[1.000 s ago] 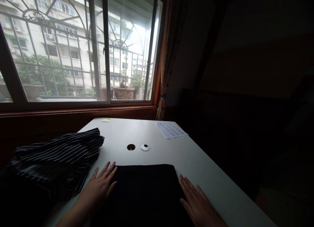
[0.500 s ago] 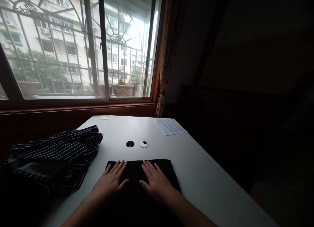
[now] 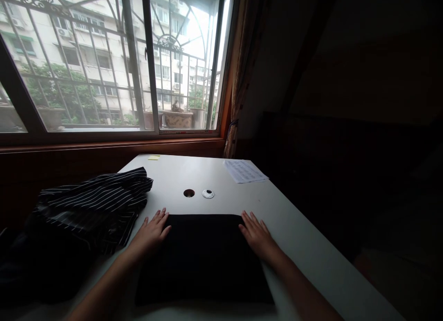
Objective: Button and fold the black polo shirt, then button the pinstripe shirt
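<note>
A dark cloth (image 3: 206, 261), folded into a flat, near-rectangular shape, lies in front of me on the white table. My left hand (image 3: 154, 231) rests flat over its far left corner, with the fingers stretched out. At the far right corner lies my right hand (image 3: 257, 233), its fingers extended and the thumb side touching the cloth's edge. Neither hand grips anything. Left of my left forearm is a loose heap of black clothing with white stripes (image 3: 100, 196); its near part fades into shadow.
The white table (image 3: 304, 247) runs to a window with a wooden sill. A round cable hole (image 3: 188, 193) and a white cap (image 3: 208, 194) sit beyond the cloth. Printed papers (image 3: 245, 171) lie at the far right edge, a yellow note (image 3: 154, 157) at the far left.
My hands have slid apart, from the cloth's middle out to its far left and right corners. More of the cloth shows between them. The camera view has shifted slightly.
</note>
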Action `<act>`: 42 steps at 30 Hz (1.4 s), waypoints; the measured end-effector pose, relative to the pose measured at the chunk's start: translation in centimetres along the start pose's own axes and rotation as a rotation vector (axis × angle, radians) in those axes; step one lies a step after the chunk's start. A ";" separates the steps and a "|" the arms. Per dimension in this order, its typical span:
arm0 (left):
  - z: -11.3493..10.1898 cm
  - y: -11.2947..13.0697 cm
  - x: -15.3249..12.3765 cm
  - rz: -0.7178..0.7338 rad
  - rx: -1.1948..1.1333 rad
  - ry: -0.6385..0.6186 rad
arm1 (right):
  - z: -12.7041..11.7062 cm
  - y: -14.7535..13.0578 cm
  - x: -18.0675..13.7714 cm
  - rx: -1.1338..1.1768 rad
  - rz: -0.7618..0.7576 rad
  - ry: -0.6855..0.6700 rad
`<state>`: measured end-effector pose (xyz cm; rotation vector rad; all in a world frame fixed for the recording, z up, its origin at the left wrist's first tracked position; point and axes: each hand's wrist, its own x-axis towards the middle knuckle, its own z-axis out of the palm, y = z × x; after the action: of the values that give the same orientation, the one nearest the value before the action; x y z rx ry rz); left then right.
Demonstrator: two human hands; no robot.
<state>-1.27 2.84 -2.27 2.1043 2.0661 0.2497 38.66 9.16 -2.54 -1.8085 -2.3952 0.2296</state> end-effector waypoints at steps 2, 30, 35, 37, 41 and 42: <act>-0.5 -0.3 -0.4 -0.022 0.018 0.061 | 0.4 1.1 0.2 -0.019 0.045 0.052; -1.7 5.5 -4.4 0.580 0.009 -0.001 | -0.3 -2.5 -0.2 0.134 -0.351 -0.031; -0.4 4.5 -4.2 0.287 0.143 0.000 | -0.6 -2.6 -0.3 0.125 -0.356 -0.026; -0.7 2.1 -3.8 0.086 0.234 0.067 | -0.6 -2.7 -0.4 0.115 -0.354 -0.022; -2.3 -0.6 -3.5 0.046 0.294 0.239 | -0.5 -2.6 -0.3 0.096 -0.359 -0.009; -2.7 -0.2 -3.6 0.081 0.282 0.285 | -0.6 -2.6 -0.3 0.088 -0.361 -0.004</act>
<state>-2.20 -0.73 0.32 2.4456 2.2931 0.3015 36.39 8.19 -1.48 -1.3096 -2.6109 0.2912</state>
